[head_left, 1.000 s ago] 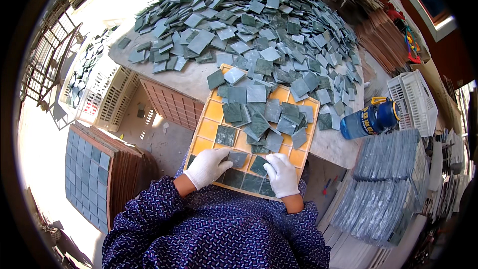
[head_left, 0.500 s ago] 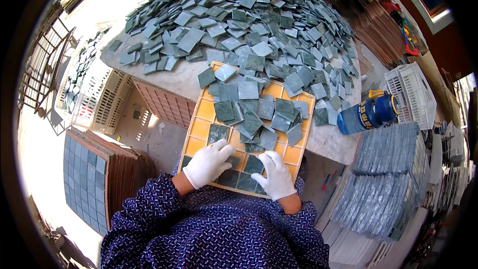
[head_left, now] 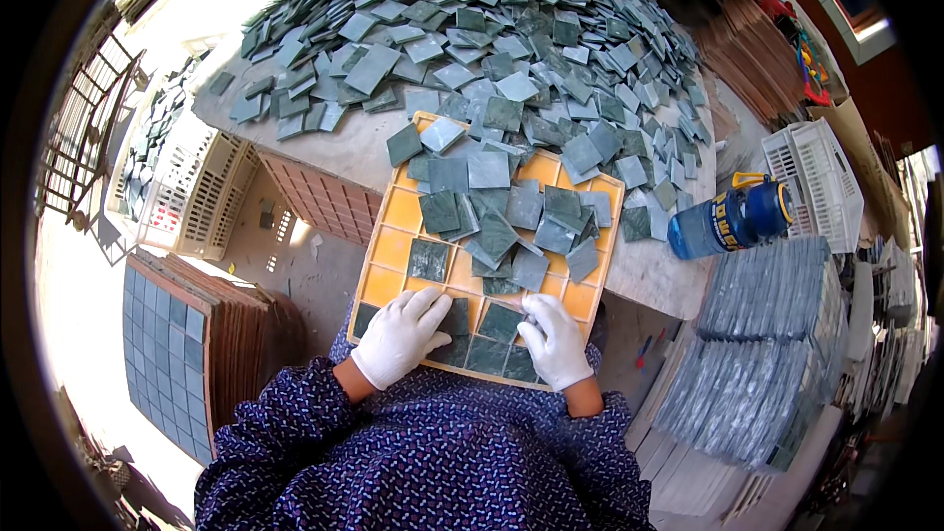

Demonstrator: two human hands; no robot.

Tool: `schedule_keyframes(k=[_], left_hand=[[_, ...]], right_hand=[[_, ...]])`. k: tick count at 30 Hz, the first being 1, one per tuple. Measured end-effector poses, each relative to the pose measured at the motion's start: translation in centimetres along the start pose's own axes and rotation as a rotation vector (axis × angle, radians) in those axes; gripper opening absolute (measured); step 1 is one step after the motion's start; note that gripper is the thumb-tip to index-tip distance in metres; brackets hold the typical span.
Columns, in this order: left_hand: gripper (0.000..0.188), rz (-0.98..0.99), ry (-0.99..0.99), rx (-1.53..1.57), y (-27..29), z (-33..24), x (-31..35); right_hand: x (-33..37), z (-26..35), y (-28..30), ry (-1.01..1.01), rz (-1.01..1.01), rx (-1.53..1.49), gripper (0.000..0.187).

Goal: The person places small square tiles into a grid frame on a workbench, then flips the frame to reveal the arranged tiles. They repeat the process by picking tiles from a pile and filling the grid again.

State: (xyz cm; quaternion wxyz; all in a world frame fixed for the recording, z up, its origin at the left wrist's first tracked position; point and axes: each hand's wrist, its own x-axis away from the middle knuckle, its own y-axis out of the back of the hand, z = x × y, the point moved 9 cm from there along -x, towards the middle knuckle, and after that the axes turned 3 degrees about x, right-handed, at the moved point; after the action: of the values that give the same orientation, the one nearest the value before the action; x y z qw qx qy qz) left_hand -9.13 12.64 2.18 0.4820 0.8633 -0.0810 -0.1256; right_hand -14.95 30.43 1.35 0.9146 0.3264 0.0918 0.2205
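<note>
A yellow grid tray lies tilted against the table edge, close to my body. Dark green square tiles sit in several of its near cells, and loose tiles are heaped over its far half. My left hand, in a white glove, rests over the near left cells, fingers stretched toward a green tile. At the right side my gloved right hand has bent fingers, with thumb and forefinger apart beside another tile. Nothing shows in either hand; my right fingertips partly cover the cells beneath.
A big pile of green-grey tiles covers the table. A blue bottle lies on the right, above wrapped tile stacks. Tile-faced sheets stand at left, near a white crate of tiles.
My left hand has drawn back toward me and left, uncovering a tile in the tray. My right hand has shifted slightly right, and its thumb has moved off the near tiles.
</note>
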Motion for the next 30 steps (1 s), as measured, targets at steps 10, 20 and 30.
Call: schedule_keyframes(k=[10,20,30], left_hand=[[0.052,0.121,-0.023,0.08,0.2,-0.8,-2.7],[0.044,0.107,0.517,1.157,-2.1,-1.5,-1.2],[0.039,-0.044,0.628,1.231,-0.3,1.4,0.9]], right_hand=[[-0.1,-1.4,-0.9,-0.242,0.021,-0.116,0.024],[0.8,-0.6,-1.9,-0.522,0.024,-0.608,0.034],[2.2,3.3,-4.9,-0.364,0.338,-0.36,0.098]])
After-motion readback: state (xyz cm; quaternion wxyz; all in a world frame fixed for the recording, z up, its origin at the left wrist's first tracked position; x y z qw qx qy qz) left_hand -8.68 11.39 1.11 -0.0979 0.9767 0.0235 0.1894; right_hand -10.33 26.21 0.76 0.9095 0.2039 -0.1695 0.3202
